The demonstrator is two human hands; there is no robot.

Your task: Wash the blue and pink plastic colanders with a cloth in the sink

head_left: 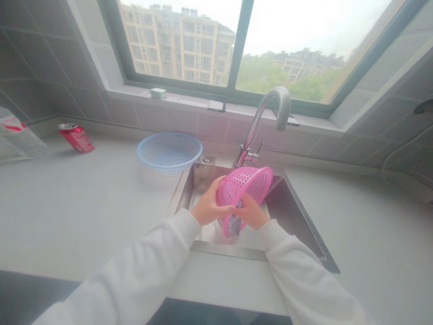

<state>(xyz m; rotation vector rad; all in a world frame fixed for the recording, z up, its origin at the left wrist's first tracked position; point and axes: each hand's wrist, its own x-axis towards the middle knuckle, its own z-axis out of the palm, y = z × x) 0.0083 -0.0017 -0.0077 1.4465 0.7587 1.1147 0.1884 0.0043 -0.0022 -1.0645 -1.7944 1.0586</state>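
A pink plastic colander [260,183] with round holes is tipped on its side over the sink [301,221]. My left hand [211,203] grips its near left side, thumb along the rim and fingers round the outside. Inside the bowl, my right hand [252,212] is closed on a crumpled greyish cloth [234,224], pressed against the inner wall. Most of my right fingers and part of the cloth are hidden. Just behind the colander rises the chrome faucet [267,108]; no water stream shows from its spout.
A blue colander [169,153] stands on the counter left of the sink. Farther left are a red drink can [77,137] and a clear plastic bottle [20,135]. A small green box [158,93] sits on the window sill.
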